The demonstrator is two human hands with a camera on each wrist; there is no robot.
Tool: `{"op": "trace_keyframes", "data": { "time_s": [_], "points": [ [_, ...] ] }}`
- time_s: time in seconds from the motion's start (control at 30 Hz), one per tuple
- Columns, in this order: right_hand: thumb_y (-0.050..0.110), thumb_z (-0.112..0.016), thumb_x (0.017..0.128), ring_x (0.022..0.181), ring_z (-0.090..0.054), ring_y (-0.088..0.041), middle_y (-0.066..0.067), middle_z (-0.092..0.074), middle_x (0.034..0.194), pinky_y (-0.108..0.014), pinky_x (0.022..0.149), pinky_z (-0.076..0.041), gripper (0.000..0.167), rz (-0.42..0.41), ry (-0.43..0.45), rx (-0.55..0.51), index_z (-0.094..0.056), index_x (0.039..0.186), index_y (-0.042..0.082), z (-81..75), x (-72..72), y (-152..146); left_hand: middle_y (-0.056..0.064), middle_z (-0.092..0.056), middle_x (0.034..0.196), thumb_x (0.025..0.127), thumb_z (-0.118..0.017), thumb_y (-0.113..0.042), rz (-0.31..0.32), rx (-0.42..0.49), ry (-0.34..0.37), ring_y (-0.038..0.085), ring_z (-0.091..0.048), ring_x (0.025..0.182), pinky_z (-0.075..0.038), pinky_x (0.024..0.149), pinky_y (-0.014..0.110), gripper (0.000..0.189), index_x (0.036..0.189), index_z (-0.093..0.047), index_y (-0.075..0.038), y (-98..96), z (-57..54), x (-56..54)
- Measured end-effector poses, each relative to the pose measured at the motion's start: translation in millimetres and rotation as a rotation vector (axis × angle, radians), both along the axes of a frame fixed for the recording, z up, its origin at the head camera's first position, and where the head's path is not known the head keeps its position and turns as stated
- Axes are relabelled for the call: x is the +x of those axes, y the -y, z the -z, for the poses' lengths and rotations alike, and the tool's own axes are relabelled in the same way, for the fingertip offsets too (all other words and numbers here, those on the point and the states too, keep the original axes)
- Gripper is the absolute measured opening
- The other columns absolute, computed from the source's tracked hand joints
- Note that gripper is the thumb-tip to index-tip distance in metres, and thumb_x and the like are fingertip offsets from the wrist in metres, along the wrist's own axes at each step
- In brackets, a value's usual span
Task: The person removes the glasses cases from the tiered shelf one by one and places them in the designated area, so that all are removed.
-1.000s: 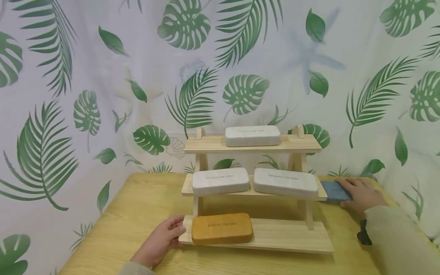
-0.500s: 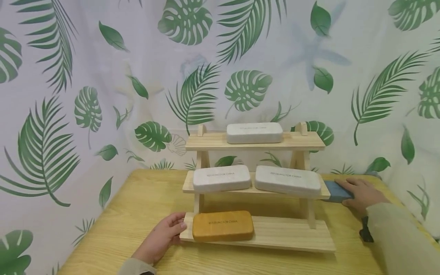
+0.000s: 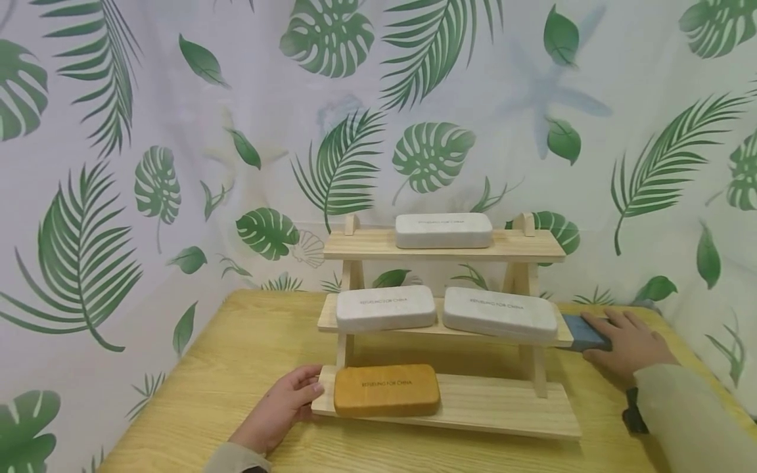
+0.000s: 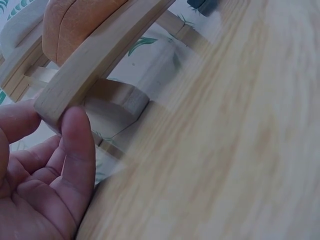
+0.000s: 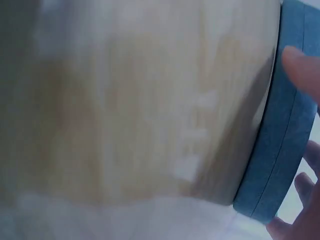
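My left hand [image 3: 282, 408] pinches the left end of the bottom board of a three-tier wooden display stand [image 3: 508, 402]. In the left wrist view the thumb [image 4: 77, 132] presses on that board's end. At the right, behind the stand's middle tier, my right hand [image 3: 629, 345] holds a blue glasses case [image 3: 582, 332] lying on the table. The right wrist view shows the thumb on one side of the blue case [image 5: 280, 130] and fingers on the other. An orange glasses case [image 3: 387, 390] sits on the bottom board's left half.
Two white glasses cases, a left one [image 3: 386, 307] and a right one [image 3: 499, 313], lie on the middle tier. Another white case [image 3: 443, 230] is on the top tier. The yellow wooden table [image 3: 195, 394] meets a leaf-print curtain [image 3: 195, 118] behind and at the sides.
The head view has shifted slightly, so the scene sits a little further right in it. Both hands keep their places on the stand and the blue glasses case.
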State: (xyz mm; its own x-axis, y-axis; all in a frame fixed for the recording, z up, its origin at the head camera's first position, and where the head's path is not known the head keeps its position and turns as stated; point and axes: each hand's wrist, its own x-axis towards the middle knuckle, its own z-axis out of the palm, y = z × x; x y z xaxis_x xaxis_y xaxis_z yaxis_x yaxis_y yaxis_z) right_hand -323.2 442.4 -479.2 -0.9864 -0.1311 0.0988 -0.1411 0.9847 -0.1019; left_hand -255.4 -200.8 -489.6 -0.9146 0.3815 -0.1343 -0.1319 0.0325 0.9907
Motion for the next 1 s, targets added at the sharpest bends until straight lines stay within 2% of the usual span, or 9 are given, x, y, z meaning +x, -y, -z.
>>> {"op": "trace_keyframes", "data": {
  "time_s": [0.1,0.27,0.57,0.83,1.0],
  "points": [
    [0.075,-0.058,0.088,0.136,-0.021,-0.058,-0.032,-0.026,0.154,-0.083,0.094,-0.024,0.096,0.005,-0.025,0.013,-0.034,0.157,0.012,0.7,0.9,5.3,0.017,-0.054,0.129,0.105,-0.059,-0.03,0.001,-0.007,0.003,0.023,-0.062,0.104,-0.055,0.08,0.036,0.068,0.154,-0.029,0.006,0.6,-0.1,-0.1],
    [0.073,-0.057,0.09,0.138,-0.022,-0.056,-0.03,-0.028,0.154,-0.082,0.095,-0.025,0.093,-0.011,-0.07,0.027,-0.036,0.157,0.013,-1.8,0.9,13.4,0.016,-0.054,0.128,0.105,-0.059,-0.03,-0.003,-0.012,-0.002,0.022,-0.061,0.103,-0.055,0.078,0.035,0.068,0.154,-0.03,0.006,1.9,0.1,-1.2],
    [0.077,-0.05,0.091,0.138,-0.02,-0.058,-0.03,-0.026,0.156,-0.084,0.092,-0.023,0.092,-0.03,-0.081,0.033,-0.033,0.159,0.018,-14.9,8.6,16.5,0.015,-0.057,0.125,0.105,-0.059,-0.029,0.007,0.009,0.002,0.023,-0.063,0.101,-0.055,0.077,0.034,0.064,0.153,-0.033,0.006,-0.7,1.9,0.6],
    [0.07,-0.051,0.095,0.139,-0.017,-0.062,-0.03,-0.023,0.158,-0.083,0.097,-0.017,0.088,-0.061,-0.112,0.042,-0.025,0.162,0.02,-39.6,20.8,25.4,0.016,-0.057,0.126,0.106,-0.058,-0.028,0.004,0.01,0.002,0.024,-0.064,0.101,-0.055,0.077,0.034,0.064,0.153,-0.032,0.006,-1.3,-0.9,0.5],
    [0.066,-0.05,0.098,0.141,-0.012,-0.061,-0.031,-0.017,0.161,-0.083,0.097,-0.017,0.086,-0.075,-0.103,0.057,-0.02,0.164,0.02,-58.4,32.2,34.4,0.016,-0.059,0.125,0.106,-0.058,-0.027,0.01,0.013,0.0,0.024,-0.064,0.1,-0.055,0.077,0.034,0.063,0.153,-0.033,0.006,-0.6,-0.4,0.0]
  ]
}}
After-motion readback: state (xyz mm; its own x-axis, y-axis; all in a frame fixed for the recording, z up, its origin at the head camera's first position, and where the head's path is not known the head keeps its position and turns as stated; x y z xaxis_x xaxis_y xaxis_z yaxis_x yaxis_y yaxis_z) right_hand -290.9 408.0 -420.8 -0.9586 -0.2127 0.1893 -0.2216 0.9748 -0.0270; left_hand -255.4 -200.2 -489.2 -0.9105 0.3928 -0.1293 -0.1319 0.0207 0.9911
